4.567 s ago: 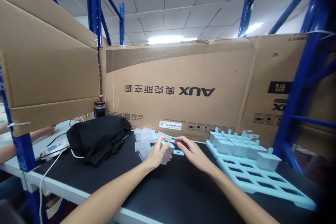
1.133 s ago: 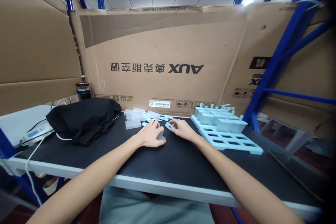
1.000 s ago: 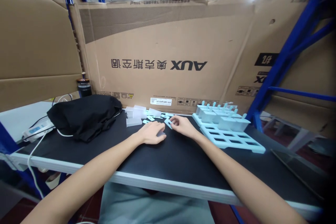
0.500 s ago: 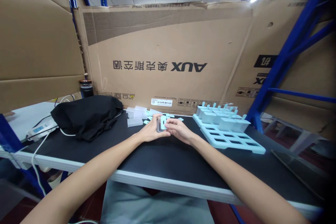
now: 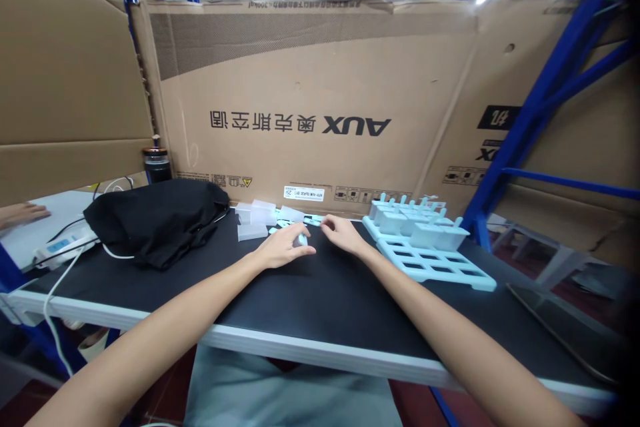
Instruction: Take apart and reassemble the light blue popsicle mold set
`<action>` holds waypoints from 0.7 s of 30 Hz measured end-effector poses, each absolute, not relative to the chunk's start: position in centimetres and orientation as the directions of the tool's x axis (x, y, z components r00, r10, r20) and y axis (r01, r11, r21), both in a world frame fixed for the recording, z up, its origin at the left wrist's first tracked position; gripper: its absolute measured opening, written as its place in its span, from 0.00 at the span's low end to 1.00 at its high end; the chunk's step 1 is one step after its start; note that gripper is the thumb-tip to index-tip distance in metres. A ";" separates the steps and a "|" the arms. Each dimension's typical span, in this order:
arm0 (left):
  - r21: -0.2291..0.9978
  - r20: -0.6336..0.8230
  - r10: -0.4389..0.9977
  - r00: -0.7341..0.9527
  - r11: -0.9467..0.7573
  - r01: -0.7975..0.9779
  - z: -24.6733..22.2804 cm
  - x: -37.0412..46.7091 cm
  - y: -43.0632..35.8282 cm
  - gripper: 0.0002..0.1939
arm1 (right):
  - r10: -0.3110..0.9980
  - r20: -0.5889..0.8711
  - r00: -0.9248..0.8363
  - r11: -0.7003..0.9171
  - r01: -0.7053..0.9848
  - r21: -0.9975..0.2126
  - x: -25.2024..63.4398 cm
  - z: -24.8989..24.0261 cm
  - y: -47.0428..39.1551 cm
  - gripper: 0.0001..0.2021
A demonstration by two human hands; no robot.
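My left hand point(image 5: 284, 248) is above the black tabletop, fingers and thumb curled around a small light blue popsicle-mould piece point(image 5: 302, 239). Most of that piece is hidden; whether the clear mould cup is still behind the fingers I cannot make out. My right hand point(image 5: 345, 235) is a short way to the right, fingers bent and slightly apart, with nothing visible in them. Its fingertips come close to loose light blue pieces point(image 5: 313, 219) at the back of the table. Several translucent mould cups point(image 5: 253, 232) lie left of them.
A light blue rack point(image 5: 425, 271) holding several popsicle moulds point(image 5: 415, 219) stands at right. A black cloth bundle point(image 5: 155, 220), a dark jar point(image 5: 157, 163) and a white power strip point(image 5: 67, 247) are at left. Cardboard point(image 5: 300, 67) walls the back. Another person's hand point(image 5: 23, 215) shows far left.
My hands have come apart: the right has let go of the blue piece and moved slightly right and back. The left has turned and moved left, and the clear cup no longer shows.
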State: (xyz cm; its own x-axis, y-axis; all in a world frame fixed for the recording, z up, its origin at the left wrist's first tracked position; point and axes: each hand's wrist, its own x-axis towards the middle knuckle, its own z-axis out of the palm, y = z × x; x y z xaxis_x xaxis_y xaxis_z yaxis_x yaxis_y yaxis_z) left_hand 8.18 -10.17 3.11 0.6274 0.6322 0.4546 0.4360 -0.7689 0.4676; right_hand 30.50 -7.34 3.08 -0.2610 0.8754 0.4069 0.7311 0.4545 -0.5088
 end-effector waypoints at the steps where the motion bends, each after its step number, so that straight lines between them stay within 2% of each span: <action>1: 0.468 0.449 0.633 0.631 -0.768 0.438 3.0 8.2 -10.1 0.21 | 0.860 0.444 -0.251 0.442 0.802 -0.403 30.7 3.0 -6.5 0.08; 2: 0.466 0.445 0.630 0.637 -0.770 0.436 3.0 8.1 -10.0 0.20 | 0.848 0.456 -0.270 0.440 0.838 -0.324 30.7 3.0 -5.7 0.08; 4: 0.459 0.439 0.616 0.654 -0.780 0.425 2.9 8.1 -10.0 0.19 | 0.832 0.440 -0.338 0.474 0.846 -0.246 30.1 2.9 -4.2 0.09; 8: 0.450 0.411 0.593 0.692 -0.792 0.411 2.9 8.0 -10.2 0.19 | 0.807 0.361 -0.468 0.554 0.811 -0.188 27.8 3.3 -2.3 0.09; 11: 0.452 0.387 0.587 0.711 -0.793 0.409 3.1 7.9 -10.6 0.18 | 0.815 0.294 -0.499 0.552 0.823 -0.132 26.7 3.4 -1.6 0.09; 15: 0.471 0.432 0.548 0.716 -0.814 0.339 3.5 7.8 -11.0 0.15 | 0.851 0.243 -0.466 0.500 0.860 -0.099 26.6 3.3 -1.2 0.08; 17: 0.502 0.449 0.544 0.709 -0.810 0.304 3.6 7.8 -11.1 0.14 | 0.872 0.214 -0.440 0.468 0.878 -0.101 26.8 3.4 -1.1 0.11; 19: 0.539 0.457 0.563 0.688 -0.791 0.290 3.7 7.8 -11.2 0.14 | 0.891 0.172 -0.419 0.441 0.890 -0.115 27.2 3.8 -1.2 0.15; 21: 0.579 0.460 0.602 0.652 -0.760 0.294 3.6 7.8 -11.1 0.15 | 0.904 0.125 -0.409 0.424 0.895 -0.137 27.9 4.5 -1.6 0.14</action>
State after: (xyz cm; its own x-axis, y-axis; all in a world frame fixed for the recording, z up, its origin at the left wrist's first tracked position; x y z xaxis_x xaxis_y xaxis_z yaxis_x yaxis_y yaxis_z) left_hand 7.77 -11.13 3.64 0.6525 0.6023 0.4598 0.2937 -0.7604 0.5792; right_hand 27.89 -1.64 4.46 -0.4095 0.9038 0.1245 0.8950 0.4244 -0.1371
